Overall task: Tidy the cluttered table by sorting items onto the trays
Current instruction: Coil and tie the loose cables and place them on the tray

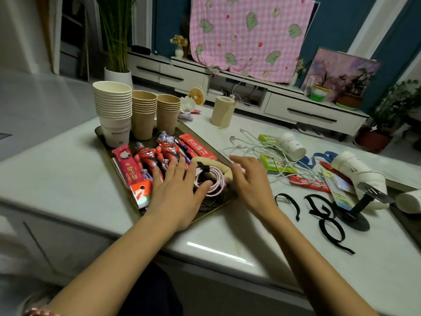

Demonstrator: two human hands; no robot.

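A dark tray (pixel 100 133) on the white table holds stacked white paper cups (pixel 114 110), two stacks of brown cups (pixel 144 115), red toy figures (pixel 164 149), red boxes (pixel 127 167) and a coiled pink cable (pixel 214 181) beside a beige roll (pixel 218 167). My left hand (pixel 177 192) lies flat with fingers spread over the toys and the cable coil. My right hand (pixel 248 176) hovers at the tray's right edge, fingers apart, holding nothing.
Right of the tray lie tangled white cables (pixel 257 147), green packets (pixel 268 139), fallen white cups (pixel 291 145), a red packet (pixel 307 182), black straps (pixel 328 226) and a black stand (pixel 357 208). A paper roll (pixel 222 111) and a small fan (pixel 197 95) stand behind. A second tray's edge (pixel 407 222) shows at far right.
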